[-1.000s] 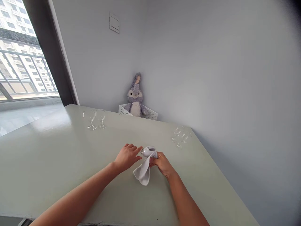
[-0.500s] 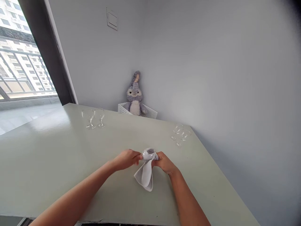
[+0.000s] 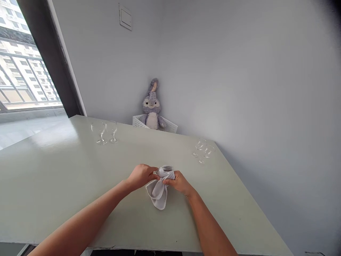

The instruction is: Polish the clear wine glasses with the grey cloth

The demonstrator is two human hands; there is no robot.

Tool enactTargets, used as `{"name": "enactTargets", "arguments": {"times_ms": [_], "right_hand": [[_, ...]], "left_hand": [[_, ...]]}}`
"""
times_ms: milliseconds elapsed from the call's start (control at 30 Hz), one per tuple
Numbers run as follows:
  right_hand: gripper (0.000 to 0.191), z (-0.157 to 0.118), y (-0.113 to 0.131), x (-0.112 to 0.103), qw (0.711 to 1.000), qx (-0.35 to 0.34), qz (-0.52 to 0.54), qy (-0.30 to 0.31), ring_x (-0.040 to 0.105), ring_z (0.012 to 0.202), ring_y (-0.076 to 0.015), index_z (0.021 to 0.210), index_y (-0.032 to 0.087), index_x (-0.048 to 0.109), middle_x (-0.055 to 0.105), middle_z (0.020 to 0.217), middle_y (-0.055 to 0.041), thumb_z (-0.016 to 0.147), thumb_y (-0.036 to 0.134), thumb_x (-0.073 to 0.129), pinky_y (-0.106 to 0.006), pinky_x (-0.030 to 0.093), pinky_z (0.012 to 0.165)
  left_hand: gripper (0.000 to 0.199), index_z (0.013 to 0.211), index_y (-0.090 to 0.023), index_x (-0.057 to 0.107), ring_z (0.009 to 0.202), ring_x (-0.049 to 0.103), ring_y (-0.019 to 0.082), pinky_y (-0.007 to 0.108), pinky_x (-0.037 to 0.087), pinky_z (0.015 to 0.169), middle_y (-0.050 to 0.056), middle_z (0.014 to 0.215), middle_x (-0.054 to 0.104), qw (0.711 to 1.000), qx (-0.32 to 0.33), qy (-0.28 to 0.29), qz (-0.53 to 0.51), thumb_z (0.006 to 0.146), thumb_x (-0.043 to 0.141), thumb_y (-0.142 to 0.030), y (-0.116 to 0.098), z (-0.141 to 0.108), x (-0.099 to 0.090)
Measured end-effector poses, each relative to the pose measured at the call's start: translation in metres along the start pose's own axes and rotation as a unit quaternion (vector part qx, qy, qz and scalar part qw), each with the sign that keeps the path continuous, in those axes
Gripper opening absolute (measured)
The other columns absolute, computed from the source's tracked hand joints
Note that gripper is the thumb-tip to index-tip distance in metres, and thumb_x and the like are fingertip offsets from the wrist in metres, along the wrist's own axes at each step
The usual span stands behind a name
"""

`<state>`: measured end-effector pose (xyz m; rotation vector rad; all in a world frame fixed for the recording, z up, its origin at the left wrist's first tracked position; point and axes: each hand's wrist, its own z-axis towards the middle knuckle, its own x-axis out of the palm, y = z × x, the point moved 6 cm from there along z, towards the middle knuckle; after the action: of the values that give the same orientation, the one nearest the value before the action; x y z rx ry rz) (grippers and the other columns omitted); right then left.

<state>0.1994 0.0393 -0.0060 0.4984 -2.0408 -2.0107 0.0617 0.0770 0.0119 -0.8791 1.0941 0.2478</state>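
A glass (image 3: 162,172) lies on its side in the air above the table, partly covered by a pale grey cloth (image 3: 159,195). My left hand (image 3: 142,175) pinches the glass at its left end, where a bit of clear foot or stem shows between the fingers. Wrapped round the cloth at the bowl end is my right hand (image 3: 180,183), thumb on top. The cloth's loose part hangs down below the hands. Much of the glass is hidden by cloth and fingers.
Two stemmed glasses (image 3: 101,135) stand upright at the table's back left. More clear glasses (image 3: 201,147) stand close together at the back right. Behind the table (image 3: 66,170), a plush rabbit (image 3: 152,110) sits in a white perforated basket (image 3: 170,127) by the wall.
My left fingers have closed on the left end of the glass. My right hand has shifted slightly left and its thumb now presses over the cloth. The hanging cloth has swung left.
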Motion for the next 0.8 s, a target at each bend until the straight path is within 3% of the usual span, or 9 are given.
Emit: {"name": "enactTargets", "arguments": {"times_ms": [67, 133, 233, 367, 467, 533, 600, 700, 800], "right_hand": [[0.024, -0.003, 0.010, 0.004, 0.998, -0.027, -0.056, 0.024, 0.058, 0.085, -0.0187, 0.087, 0.018, 0.067, 0.065, 0.085, -0.0024, 0.069, 0.034, 0.066, -0.033, 0.045, 0.077], [0.022, -0.005, 0.020, 0.003, 0.989, -0.071, -0.130, 0.017, 0.056, 0.096, -0.0199, 0.093, 0.022, 0.067, 0.065, 0.096, -0.0027, 0.074, 0.031, 0.060, -0.035, 0.042, 0.083], [0.023, -0.005, 0.027, -0.008, 0.950, -0.144, -0.272, -0.047, 0.057, 0.097, -0.0197, 0.096, 0.025, 0.066, 0.066, 0.098, -0.0022, 0.079, 0.022, 0.051, -0.037, 0.040, 0.086], [0.032, -0.013, 0.031, -0.042, 0.868, -0.213, -0.396, -0.209, 0.059, 0.095, -0.0211, 0.099, 0.026, 0.065, 0.067, 0.098, -0.0020, 0.078, 0.013, 0.045, -0.038, 0.042, 0.082], [0.032, -0.025, 0.038, -0.052, 0.820, -0.249, -0.415, -0.306, 0.054, 0.102, -0.0227, 0.107, 0.025, 0.061, 0.064, 0.105, -0.0045, 0.080, 0.017, 0.044, -0.040, 0.041, 0.084], [0.032, -0.027, 0.043, -0.036, 0.801, -0.266, -0.449, -0.293, 0.051, 0.106, -0.0230, 0.112, 0.024, 0.057, 0.063, 0.106, -0.0048, 0.082, 0.026, 0.046, -0.041, 0.038, 0.090], [0.036, -0.021, 0.043, -0.006, 0.791, -0.278, -0.499, -0.218, 0.046, 0.112, -0.0237, 0.117, 0.024, 0.053, 0.064, 0.103, -0.0043, 0.084, 0.034, 0.045, -0.044, 0.029, 0.098], [0.033, -0.010, 0.039, 0.031, 0.779, -0.278, -0.543, -0.146, 0.035, 0.120, -0.0254, 0.115, 0.024, 0.055, 0.065, 0.096, -0.0041, 0.086, 0.033, 0.041, -0.049, 0.016, 0.104], [0.031, -0.001, 0.034, 0.032, 0.800, -0.231, -0.522, -0.184, 0.042, 0.113, -0.0254, 0.112, 0.025, 0.057, 0.063, 0.100, -0.0061, 0.086, 0.028, 0.041, -0.047, 0.022, 0.100]], "left_hand": [[0.044, 0.059, -0.017, 0.053, 0.045, 0.038, 0.009, 0.021, 0.025, 0.047, -0.003, 0.049, 0.046, 0.987, -0.026, 0.088, -0.132, 0.077, 0.043, -0.056, 0.004, -0.001, 0.003], [0.047, 0.055, -0.016, 0.048, 0.044, 0.036, 0.008, 0.020, 0.025, 0.045, -0.002, 0.049, 0.045, 0.954, -0.045, 0.168, -0.244, 0.076, 0.042, -0.058, 0.006, -0.005, 0.006], [0.047, 0.059, -0.015, 0.051, 0.045, 0.035, 0.008, 0.021, 0.027, 0.045, -0.002, 0.049, 0.044, 0.919, -0.071, 0.215, -0.321, 0.075, 0.042, -0.058, 0.009, -0.009, 0.005], [0.043, 0.079, -0.016, 0.059, 0.047, 0.037, 0.008, 0.021, 0.028, 0.047, -0.003, 0.053, 0.044, 0.928, -0.117, 0.169, -0.309, 0.075, 0.043, -0.056, 0.023, -0.006, -0.001], [0.040, 0.079, -0.017, 0.059, 0.049, 0.039, 0.009, 0.021, 0.029, 0.047, -0.003, 0.054, 0.046, 0.950, -0.172, 0.097, -0.240, 0.076, 0.043, -0.053, 0.040, -0.003, -0.007], [0.036, 0.078, -0.019, 0.058, 0.050, 0.043, 0.010, 0.021, 0.029, 0.047, -0.002, 0.056, 0.049, 0.958, -0.210, 0.058, -0.185, 0.076, 0.042, -0.050, 0.048, -0.002, -0.009], [0.028, 0.075, -0.020, 0.057, 0.051, 0.047, 0.011, 0.021, 0.028, 0.048, -0.002, 0.058, 0.052, 0.968, -0.219, 0.036, -0.119, 0.075, 0.043, -0.044, 0.047, -0.001, -0.008], [0.021, 0.059, -0.019, 0.053, 0.052, 0.047, 0.011, 0.022, 0.026, 0.049, -0.001, 0.055, 0.051, 0.987, -0.156, 0.021, -0.006, 0.073, 0.046, -0.033, 0.028, 0.000, -0.001], [0.030, 0.050, -0.018, 0.048, 0.049, 0.046, 0.013, 0.023, 0.026, 0.050, 0.001, 0.050, 0.050, 0.995, -0.071, 0.007, 0.072, 0.076, 0.045, -0.032, 0.005, -0.001, 0.009]]}}
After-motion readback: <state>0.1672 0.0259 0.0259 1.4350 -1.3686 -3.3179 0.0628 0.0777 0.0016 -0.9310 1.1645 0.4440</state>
